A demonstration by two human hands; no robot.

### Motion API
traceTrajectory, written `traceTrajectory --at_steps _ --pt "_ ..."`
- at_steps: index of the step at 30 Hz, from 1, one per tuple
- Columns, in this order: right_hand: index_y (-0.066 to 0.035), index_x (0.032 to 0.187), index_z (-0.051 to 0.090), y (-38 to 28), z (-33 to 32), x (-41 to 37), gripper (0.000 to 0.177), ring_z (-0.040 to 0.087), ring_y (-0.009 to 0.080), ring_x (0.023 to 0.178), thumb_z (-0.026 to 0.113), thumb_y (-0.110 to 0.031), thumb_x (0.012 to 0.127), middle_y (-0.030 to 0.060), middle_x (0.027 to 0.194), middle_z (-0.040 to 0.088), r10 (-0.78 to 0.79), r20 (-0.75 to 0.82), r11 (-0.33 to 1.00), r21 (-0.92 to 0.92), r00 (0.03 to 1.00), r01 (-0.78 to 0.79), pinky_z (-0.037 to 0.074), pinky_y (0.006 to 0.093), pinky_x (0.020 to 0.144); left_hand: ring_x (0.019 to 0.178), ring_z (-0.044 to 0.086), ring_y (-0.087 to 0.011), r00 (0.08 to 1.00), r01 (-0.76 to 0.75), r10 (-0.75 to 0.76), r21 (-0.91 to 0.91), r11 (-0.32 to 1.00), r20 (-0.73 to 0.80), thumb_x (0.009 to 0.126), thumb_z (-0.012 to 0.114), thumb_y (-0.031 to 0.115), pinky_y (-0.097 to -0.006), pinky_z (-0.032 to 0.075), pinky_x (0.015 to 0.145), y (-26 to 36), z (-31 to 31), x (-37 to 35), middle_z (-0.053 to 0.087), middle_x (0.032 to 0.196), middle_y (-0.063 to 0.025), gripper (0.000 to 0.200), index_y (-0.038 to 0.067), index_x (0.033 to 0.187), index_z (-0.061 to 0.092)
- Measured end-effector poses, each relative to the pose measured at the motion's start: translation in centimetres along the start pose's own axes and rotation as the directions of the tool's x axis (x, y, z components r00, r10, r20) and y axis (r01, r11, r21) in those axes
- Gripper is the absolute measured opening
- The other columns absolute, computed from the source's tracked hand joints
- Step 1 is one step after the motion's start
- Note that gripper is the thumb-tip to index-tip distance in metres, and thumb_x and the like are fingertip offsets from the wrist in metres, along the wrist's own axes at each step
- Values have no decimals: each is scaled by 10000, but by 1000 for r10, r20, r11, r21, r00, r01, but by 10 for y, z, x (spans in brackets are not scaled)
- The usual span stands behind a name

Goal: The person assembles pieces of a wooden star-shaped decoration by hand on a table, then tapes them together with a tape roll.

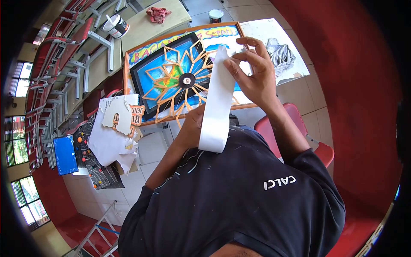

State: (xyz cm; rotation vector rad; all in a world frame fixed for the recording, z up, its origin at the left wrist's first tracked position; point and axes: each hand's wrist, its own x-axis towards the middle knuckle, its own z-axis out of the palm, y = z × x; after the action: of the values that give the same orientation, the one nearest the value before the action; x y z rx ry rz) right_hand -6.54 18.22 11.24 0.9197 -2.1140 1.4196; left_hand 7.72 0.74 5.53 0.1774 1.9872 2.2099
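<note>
A wide white strip (218, 94), paper or tape, hangs in front of my chest and curls round at its lower end. My right hand (256, 70) pinches near its upper end between thumb and fingers. Behind the lower part, my left hand (192, 128) grips the strip, its fingers partly hidden. Beyond the hands lies a framed board (145, 53) with painted lettering. On it sits a black-framed blue picture (147, 85) covered by a sunburst of thin wooden sticks (171, 98) around a black disc (186, 80).
A paint tub (116, 26), a red cloth (158, 15) and a small can (215, 16) are at the back. A grey cloth (280, 55) lies at the right. Cut-out signs (122, 115) are at the left. A red chair (295, 124) stands by my right arm.
</note>
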Motion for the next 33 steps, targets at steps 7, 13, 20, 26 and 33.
traceTrajectory --at_steps 7,13,20,26,33 --pt "-16 858 755 -1 1 2 240 652 239 924 787 -252 829 196 1169 583 120 75 988 85 990 -126 552 350 750 1068 640 -194 992 -119 125 390 913 11 815 707 21 -328 500 904 2 -14 -3 659 1144 -139 467 40 1243 519" --pt "29 860 708 -16 16 -7 219 666 197 837 788 -167 808 167 1144 587 129 200 959 223 971 -173 555 315 726 806 681 -139 944 -216 283 331 919 -171 739 551 -120 -271 517 732 18 -25 23 717 894 -105 187 -25 877 634" --pt "59 1018 614 -17 20 -42 339 683 161 736 794 -130 800 133 1056 582 288 361 836 356 887 -417 558 260 601 797 594 -144 987 -147 102 -440 886 -125 707 509 -95 -228 477 729 6 -16 13 578 906 -81 354 45 1023 434" --pt "47 1059 600 -12 23 -45 385 651 157 642 803 -128 781 123 950 602 265 332 858 347 905 -378 522 281 544 850 617 -121 957 -198 173 -91 976 -232 849 603 -80 -253 536 704 31 -5 28 471 1120 -133 599 102 1281 231" --pt "-10 1272 423 0 13 -45 592 692 214 695 768 -165 817 175 958 646 279 429 845 315 859 -432 552 324 570 936 659 -202 982 -125 127 24 992 -140 871 543 -91 -296 559 752 12 -14 32 388 1313 -150 523 48 1308 292"
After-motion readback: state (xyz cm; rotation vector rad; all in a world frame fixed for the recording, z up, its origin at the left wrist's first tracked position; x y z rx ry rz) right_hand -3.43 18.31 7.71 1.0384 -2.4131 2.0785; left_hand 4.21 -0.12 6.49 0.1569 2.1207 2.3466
